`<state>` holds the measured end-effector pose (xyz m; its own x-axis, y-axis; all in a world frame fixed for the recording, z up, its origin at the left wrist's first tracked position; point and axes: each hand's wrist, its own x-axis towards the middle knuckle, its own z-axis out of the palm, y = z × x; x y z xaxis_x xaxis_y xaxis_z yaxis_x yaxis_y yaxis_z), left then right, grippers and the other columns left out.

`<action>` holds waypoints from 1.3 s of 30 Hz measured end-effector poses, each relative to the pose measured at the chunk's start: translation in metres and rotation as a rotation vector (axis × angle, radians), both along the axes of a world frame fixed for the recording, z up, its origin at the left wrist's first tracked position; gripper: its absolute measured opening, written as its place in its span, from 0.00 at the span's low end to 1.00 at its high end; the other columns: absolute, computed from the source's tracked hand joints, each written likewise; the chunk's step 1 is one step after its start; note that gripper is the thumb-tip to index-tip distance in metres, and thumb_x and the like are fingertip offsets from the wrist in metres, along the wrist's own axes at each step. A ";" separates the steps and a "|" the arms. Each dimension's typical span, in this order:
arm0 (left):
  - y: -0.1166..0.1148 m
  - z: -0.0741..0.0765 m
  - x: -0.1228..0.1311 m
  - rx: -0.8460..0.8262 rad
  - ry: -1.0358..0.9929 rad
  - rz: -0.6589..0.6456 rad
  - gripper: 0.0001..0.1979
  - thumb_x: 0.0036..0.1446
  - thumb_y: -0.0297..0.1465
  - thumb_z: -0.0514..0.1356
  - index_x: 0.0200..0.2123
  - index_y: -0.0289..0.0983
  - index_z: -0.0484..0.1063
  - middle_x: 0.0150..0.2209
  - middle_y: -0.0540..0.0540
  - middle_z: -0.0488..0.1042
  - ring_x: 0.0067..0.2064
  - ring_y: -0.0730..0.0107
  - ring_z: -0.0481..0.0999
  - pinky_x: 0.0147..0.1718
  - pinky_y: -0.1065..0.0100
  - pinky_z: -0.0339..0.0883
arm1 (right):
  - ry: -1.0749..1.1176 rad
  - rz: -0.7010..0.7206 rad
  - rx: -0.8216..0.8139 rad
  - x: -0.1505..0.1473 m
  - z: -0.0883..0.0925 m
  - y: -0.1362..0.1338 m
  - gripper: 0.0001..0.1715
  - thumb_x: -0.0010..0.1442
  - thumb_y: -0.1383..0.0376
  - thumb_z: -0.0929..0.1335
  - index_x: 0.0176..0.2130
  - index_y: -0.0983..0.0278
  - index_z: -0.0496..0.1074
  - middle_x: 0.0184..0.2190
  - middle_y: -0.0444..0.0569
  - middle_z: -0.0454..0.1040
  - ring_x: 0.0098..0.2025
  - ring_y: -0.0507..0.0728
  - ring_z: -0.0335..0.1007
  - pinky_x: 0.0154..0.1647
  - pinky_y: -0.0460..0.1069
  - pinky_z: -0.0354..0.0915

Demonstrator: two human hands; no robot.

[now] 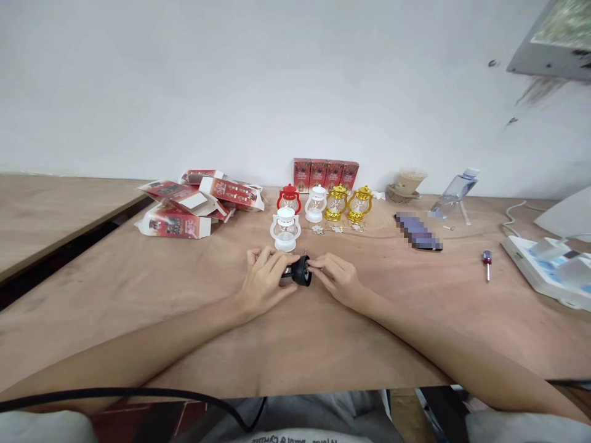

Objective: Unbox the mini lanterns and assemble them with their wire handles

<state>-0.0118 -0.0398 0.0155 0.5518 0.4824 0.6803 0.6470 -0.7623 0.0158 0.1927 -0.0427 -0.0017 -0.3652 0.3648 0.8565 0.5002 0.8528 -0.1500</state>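
A small black lantern (pixel 302 271) lies on its side just above the table, its base turned to the right. My left hand (pixel 266 278) is wrapped round its body. At the base, the fingertips of my right hand (pixel 338 275) are pinched together against the underside; whatever they hold there is too small to make out. Right behind my hands stands a white lantern (pixel 285 231). Farther back are a red lantern (pixel 289 198), another white lantern (pixel 316 204) and two gold lanterns (pixel 337 203), all upright. Small flat pieces (pixel 337 229) lie before them.
Flattened and opened red boxes (pixel 184 206) are heaped at the left. Closed red boxes (pixel 318 175) stand against the wall. To the right are a phone (pixel 418 231), a cup (pixel 410 182), a tilted bottle (pixel 457 191), a screwdriver (pixel 487 264) and a power strip (pixel 545 271).
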 end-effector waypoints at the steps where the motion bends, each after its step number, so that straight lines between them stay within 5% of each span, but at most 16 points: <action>1: 0.000 0.000 0.000 -0.003 0.004 0.000 0.15 0.53 0.31 0.59 0.45 0.35 0.69 0.39 0.44 0.77 0.40 0.61 0.68 0.40 0.60 0.50 | 0.003 -0.003 -0.002 0.000 -0.001 0.000 0.05 0.61 0.71 0.65 0.39 0.64 0.69 0.30 0.48 0.74 0.31 0.51 0.71 0.33 0.46 0.69; 30: -0.002 0.003 0.000 0.139 0.006 -0.085 0.11 0.57 0.29 0.58 0.44 0.36 0.68 0.40 0.44 0.78 0.40 0.62 0.71 0.38 0.61 0.48 | -0.074 0.065 0.037 0.004 0.009 -0.004 0.05 0.62 0.70 0.64 0.39 0.63 0.68 0.28 0.47 0.73 0.30 0.52 0.68 0.31 0.47 0.66; 39: -0.003 0.002 0.002 0.151 0.001 -0.068 0.10 0.57 0.27 0.56 0.44 0.35 0.67 0.40 0.44 0.78 0.40 0.61 0.70 0.37 0.60 0.48 | -0.306 -0.256 0.342 -0.005 0.013 -0.009 0.03 0.60 0.72 0.64 0.35 0.64 0.66 0.24 0.46 0.70 0.25 0.52 0.64 0.27 0.48 0.60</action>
